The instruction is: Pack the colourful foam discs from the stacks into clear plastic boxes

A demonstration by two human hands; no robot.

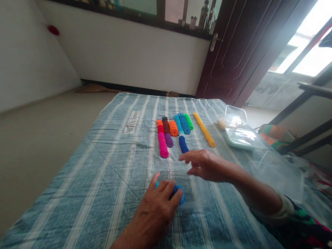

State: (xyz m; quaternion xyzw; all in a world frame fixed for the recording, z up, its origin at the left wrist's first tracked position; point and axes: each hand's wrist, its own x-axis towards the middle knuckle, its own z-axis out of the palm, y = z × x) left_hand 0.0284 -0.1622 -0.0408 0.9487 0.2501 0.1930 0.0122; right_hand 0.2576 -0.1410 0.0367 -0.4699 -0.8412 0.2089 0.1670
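My left hand (160, 204) curls its fingers over a stack of small blue ridged discs (183, 196) inside a shallow clear plastic container (203, 188); the palm side is hidden. Over the container's far right side hovers my right hand (203, 165), its thumb and fingers apart and nothing visible between them. Just beyond those fingertips lies a dark blue stack (183, 144) topped by a light blue stack (178, 123). Side by side with them are a pink and red stack (162, 141), a brown and purple one (167, 131), and a short orange one (173, 128).
A green stack (189, 121) and a long yellow stack (204, 129) lie at the far right. Clear lidded boxes (243, 138) and a clear plastic sheet or lid (282, 176) sit along the right side of the striped cloth (103, 180). Beyond stands a dark red door (228, 52).
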